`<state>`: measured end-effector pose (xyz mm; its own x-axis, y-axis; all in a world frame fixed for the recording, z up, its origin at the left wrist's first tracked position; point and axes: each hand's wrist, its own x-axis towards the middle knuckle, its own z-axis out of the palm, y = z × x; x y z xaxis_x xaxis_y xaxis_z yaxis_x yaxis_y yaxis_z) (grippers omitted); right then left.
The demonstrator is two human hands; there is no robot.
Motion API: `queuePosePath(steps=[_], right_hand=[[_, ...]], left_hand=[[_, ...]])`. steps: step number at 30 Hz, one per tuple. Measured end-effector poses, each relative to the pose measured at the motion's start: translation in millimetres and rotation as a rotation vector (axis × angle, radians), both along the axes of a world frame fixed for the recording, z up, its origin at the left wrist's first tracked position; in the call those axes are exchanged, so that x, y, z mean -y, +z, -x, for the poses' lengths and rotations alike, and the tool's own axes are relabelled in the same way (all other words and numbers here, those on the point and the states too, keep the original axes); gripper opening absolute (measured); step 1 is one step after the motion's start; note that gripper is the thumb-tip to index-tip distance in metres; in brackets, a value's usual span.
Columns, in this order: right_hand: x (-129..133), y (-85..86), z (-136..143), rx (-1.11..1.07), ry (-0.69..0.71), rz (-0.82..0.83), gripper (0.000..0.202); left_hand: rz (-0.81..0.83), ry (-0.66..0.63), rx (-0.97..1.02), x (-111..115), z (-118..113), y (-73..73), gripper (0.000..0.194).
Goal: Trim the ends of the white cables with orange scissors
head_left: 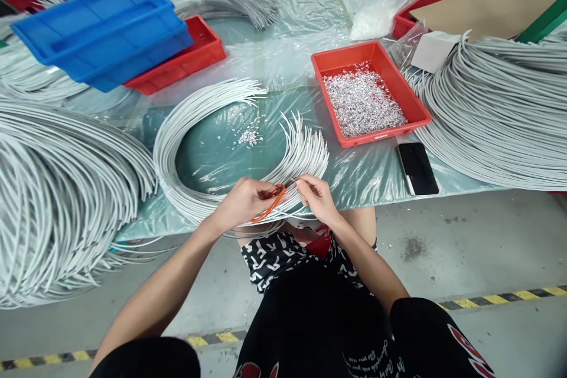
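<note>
My left hand (248,204) is closed around orange-handled pliers (271,205), whose tip points right toward my other hand. Thumb and fingers of my right hand (316,195) pinch a thin grey cable end close to that tip; any small part there is too tiny to make out. Beneath both hands lies a coiled bundle of grey cables (177,136), its loose ends fanned out at the right. Inside the coil, a small heap of shiny metal pieces (250,137) rests on the plastic-covered table (354,171).
A red tray (328,112) of small metal pieces stands beyond my right hand, near a black phone (419,168). Large cable bundles lie left (66,189) and right (500,112). Blue bins (106,29) sit on a red bin (199,50) at back left.
</note>
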<state>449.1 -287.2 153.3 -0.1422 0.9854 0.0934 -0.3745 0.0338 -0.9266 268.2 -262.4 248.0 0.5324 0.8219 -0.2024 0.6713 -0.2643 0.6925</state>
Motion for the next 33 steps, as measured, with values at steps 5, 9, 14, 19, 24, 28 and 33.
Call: queuePosePath(steps=[5, 9, 14, 19, 24, 28, 33], right_hand=[[1, 1.6, -1, 0.039, -0.022, -0.004, 0.043], [0, 2.3, -2, 0.019, -0.038, -0.003, 0.040], [1, 0.7, -3, 0.008, -0.052, 0.001, 0.034], [4, -1.5, 0, 0.067, -0.136, -0.028, 0.030], [12, -3.2, 3, 0.187, -0.271, -0.130, 0.020], [17, 0.6, 5, 0.304, -0.354, -0.173, 0.019], [17, 4.1, 3, 0.316, -0.292, -0.195, 0.028]], left_hand=[[-0.032, -0.018, -0.015, 0, 2, -1.4, 0.051], [-0.022, -0.032, -0.010, 1, 4, -5.1, 0.051], [-0.014, -0.027, 0.014, 4, 3, -6.8, 0.054], [0.000, -0.001, 0.012, 8, 1, -6.5, 0.057], [0.030, 0.058, -0.006, 16, 1, -11.0, 0.054], [0.029, 0.081, -0.015, 21, 0, -12.4, 0.053], [-0.018, 0.062, -0.028, 23, -1, -6.1, 0.054]])
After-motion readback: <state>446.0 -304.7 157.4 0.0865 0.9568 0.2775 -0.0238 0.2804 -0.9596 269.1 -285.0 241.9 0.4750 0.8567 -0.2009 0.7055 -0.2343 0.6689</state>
